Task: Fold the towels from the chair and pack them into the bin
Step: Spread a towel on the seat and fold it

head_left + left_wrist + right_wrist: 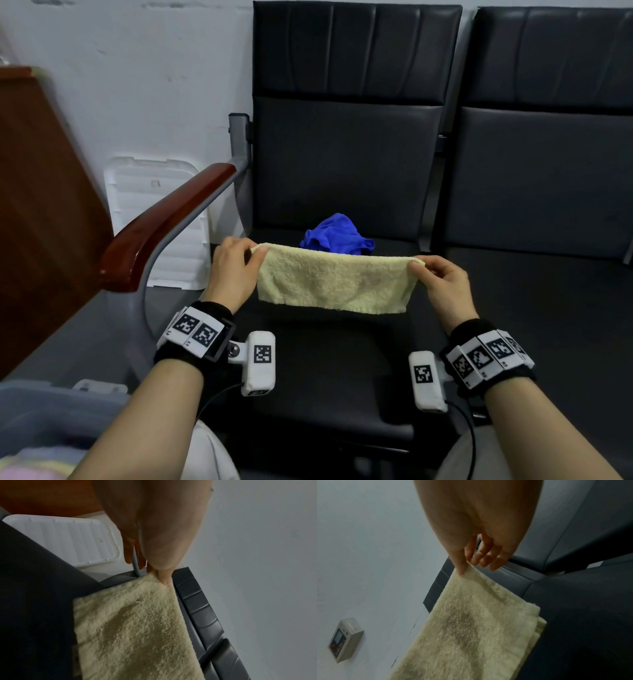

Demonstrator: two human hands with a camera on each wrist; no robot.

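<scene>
Above the chair seat (342, 359), the yellow towel (335, 284) (folded double) is held taut: one top corner is pinched by the left hand (233, 270), the other by the right hand (445, 287). Behind it, a blue towel (337, 236) lies crumpled on the seat.

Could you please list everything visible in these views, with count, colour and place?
Yellow towel: one, pale yellow, held stretched above the seat.
Blue towel: one, crumpled on the seat behind it.
Chairs: two, dark grey, side by side at the wall.
Armrest: one, reddish wood, left.
Lid: one, white, leaning on the wall.
Bin: one, grey-blue, lower left.
Wall box: one, grey.
Hands: left hand and right hand, each pinching a top corner.
</scene>
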